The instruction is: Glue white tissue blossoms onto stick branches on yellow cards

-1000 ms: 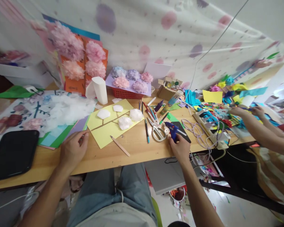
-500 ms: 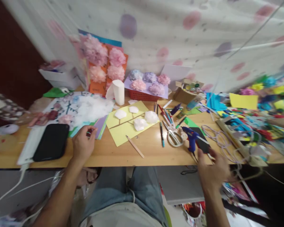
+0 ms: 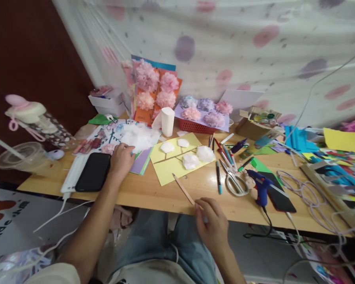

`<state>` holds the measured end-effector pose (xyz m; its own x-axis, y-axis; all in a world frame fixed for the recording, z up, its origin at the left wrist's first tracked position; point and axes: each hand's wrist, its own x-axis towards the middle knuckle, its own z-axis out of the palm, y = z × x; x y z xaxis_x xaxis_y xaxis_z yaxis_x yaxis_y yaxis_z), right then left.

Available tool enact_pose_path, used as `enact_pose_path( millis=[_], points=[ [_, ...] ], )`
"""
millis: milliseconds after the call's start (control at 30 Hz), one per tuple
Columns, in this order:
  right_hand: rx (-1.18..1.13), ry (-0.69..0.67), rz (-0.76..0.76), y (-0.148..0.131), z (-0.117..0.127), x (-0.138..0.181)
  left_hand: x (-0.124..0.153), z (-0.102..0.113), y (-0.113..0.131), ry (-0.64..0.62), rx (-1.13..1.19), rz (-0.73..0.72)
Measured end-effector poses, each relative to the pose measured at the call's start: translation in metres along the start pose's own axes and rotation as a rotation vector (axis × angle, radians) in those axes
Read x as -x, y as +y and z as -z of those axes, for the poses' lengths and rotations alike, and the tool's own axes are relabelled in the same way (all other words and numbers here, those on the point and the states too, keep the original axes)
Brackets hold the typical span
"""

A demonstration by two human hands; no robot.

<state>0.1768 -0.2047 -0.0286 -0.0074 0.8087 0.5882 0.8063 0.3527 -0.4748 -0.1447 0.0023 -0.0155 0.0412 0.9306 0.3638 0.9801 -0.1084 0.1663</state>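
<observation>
The wooden stick [image 3: 183,189] lies slantwise on the worktop [image 3: 154,189], its far end just below the yellow card [image 3: 171,167] and its near end at the front edge. The right hand [image 3: 211,227] sits at that near end with its fingertips [image 3: 198,206] touching the stick, fingers curled loosely and gripping nothing that can be seen. The left hand [image 3: 121,159] rests well apart on the other side, palm down with fingers spread, on the white fluffy wadding [image 3: 140,136] and coloured sheets [image 3: 140,163], just beside a black phone [image 3: 93,177]. White cotton tufts [image 3: 192,159] sit on the yellow card. To the right lie scissors [image 3: 233,181] and a blue glue gun [image 3: 260,187], both untouched.
</observation>
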Motion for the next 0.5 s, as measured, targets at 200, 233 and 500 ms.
enact_pose_path(
  millis=[200, 233, 500],
  points=[
    [-0.106, -0.055, -0.048, -0.005, -0.019, 0.002, -0.003, -0.004, -0.008, 0.067, 0.159, -0.023],
    [-0.110, -0.059, -0.063, -0.004, -0.019, 0.003, -0.003, -0.001, -0.008, 0.094, 0.201, -0.016],
    [-0.094, -0.069, -0.102, 0.001, -0.017, -0.006, 0.004, 0.023, 0.002, 0.218, 0.311, 0.008]
  ],
)
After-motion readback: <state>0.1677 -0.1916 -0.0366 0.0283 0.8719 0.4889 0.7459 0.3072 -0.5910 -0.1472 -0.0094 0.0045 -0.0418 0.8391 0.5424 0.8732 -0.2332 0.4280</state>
